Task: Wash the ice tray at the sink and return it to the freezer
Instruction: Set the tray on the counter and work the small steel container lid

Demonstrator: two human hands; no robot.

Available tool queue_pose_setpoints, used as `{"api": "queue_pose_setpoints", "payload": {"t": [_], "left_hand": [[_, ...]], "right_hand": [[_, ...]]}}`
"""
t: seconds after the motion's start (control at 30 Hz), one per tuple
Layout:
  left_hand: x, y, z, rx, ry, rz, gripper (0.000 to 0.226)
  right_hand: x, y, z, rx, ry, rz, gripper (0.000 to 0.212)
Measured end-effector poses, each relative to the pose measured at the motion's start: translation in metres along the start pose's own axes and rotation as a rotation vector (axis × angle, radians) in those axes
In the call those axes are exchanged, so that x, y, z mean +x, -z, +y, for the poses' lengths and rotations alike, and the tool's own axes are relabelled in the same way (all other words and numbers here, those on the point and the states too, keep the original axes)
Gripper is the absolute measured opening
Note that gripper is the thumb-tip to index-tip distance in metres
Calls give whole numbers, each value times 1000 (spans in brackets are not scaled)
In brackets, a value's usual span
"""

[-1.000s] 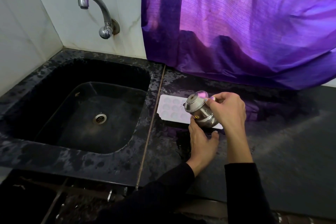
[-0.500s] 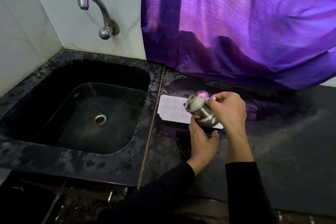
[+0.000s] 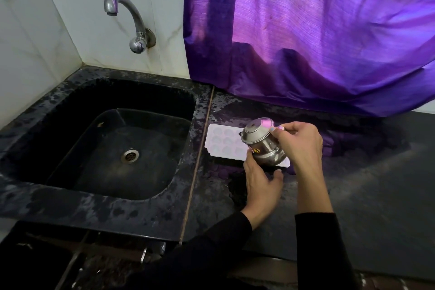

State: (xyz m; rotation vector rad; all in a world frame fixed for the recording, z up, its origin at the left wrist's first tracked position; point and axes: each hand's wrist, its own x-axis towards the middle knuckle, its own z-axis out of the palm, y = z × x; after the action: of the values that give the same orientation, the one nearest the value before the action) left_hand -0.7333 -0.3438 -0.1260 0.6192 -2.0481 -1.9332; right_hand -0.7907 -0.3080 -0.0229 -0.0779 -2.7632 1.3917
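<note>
Head view: round "3" sticker point(image 3: 257, 150) on tilted steel pot point(image 3: 263, 146).

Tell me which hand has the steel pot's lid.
The right hand pinches the lid atop the steel pot; the left hand only holds the pot's body from below.

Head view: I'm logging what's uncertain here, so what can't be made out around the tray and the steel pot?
- Tray: its right part is hidden by the steel pot and both hands.
- Pot contents: the tilted lid end faces the camera, so the inside is unseen.
- Left hand: its fingers go under the pot; the exact grip is unclear.
- Right hand: the fingertips at the lid are partly hidden.
- Freezer: out of frame.
- Tap: no flow is visible.
</note>
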Motion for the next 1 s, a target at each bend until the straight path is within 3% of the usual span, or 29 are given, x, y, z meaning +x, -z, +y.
{"api": "queue_pose_setpoints", "payload": {"t": [1.0], "left_hand": [[11, 18, -12, -55, 67, 51, 94]], "right_hand": [[-13, -25, -24, -123, 98, -46, 9]]}}
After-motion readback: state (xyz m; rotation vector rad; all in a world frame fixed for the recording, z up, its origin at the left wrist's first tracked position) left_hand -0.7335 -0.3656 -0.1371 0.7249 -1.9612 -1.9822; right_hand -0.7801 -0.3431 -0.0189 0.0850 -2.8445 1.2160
